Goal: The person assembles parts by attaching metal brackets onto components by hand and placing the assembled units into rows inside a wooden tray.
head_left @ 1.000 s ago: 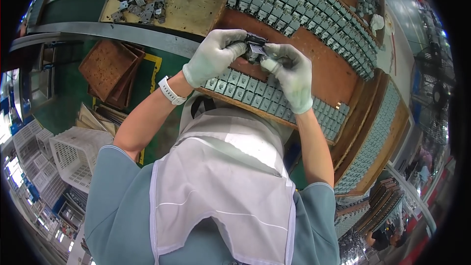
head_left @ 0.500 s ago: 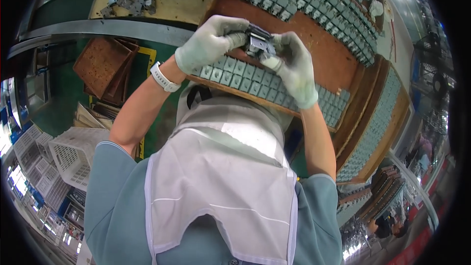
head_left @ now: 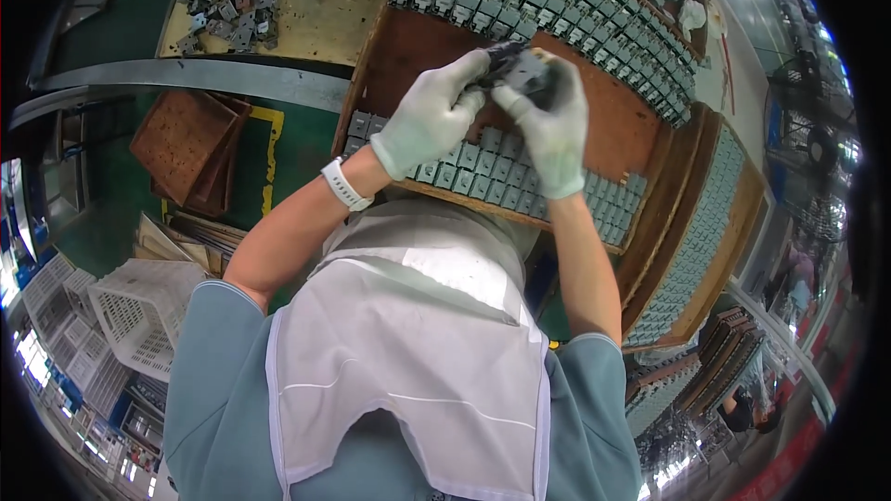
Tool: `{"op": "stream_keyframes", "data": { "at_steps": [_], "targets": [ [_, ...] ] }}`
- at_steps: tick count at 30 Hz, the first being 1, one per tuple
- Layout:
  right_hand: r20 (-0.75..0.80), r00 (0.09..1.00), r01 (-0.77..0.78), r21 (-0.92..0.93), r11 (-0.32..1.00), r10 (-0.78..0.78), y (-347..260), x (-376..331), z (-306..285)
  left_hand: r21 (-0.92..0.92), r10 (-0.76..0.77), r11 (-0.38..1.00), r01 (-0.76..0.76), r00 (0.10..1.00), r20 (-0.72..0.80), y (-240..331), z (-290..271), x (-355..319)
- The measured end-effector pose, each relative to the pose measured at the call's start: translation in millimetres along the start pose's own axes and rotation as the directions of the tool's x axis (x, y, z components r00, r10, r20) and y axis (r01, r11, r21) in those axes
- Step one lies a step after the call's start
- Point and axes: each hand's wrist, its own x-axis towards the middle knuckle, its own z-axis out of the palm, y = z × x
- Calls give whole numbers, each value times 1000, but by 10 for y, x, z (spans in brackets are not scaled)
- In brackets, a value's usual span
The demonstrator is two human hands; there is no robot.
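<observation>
My left hand (head_left: 432, 111), in a white glove, is closed with thumb and fingers pinching the dark end of a small metal bracket assembly (head_left: 526, 74). From the other side my right hand (head_left: 557, 121), gloved too, wraps its fingers round the grey plate side of the same piece. Both hands hold it above a brown wooden tray (head_left: 385, 65). Rows of grey metal parts (head_left: 473, 167) stand along the tray's near side, just below my hands. More rows of similar parts (head_left: 520, 0) fill its far side. My fingers hide some of the held piece.
A pile of loose metal pieces (head_left: 237, 0) lies on a tan board (head_left: 325, 28) at the far left. Stacked wooden trays of parts (head_left: 691, 232) stand to the right. Tilted brown trays (head_left: 186, 144) and white plastic crates (head_left: 144, 306) are on the left, beyond a metal rail (head_left: 232, 79).
The bracket assembly has moved slightly right and been turned, so its grey plate faces differently. My left hand has shifted right and a little lower. Both hands keep hold of the piece.
</observation>
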Motion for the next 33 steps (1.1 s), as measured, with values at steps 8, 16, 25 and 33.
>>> {"op": "stream_keyframes", "data": {
  "at_steps": [8, 16, 25, 33],
  "targets": [
    [-21, 977, 127, -744, 656, -212, 170, 446, -12, 402, 234, 910, -105, 928, -289, -132, -668, 392],
    [359, 933, 173, -433, 885, -6, -369, 101, -154, 891, 247, 269, -366, 920, 303, -765, -1433, 1052],
    [706, 679, 191, -435, 880, 202, -131, 78, -323, 911, 159, 200, -360, 930, 332, -438, -1530, 825],
    [427, 904, 270, -588, 762, 9, -90, -31, 8, 831, 274, 556, 8, 942, -193, -594, -1514, 261]
  ]
}}
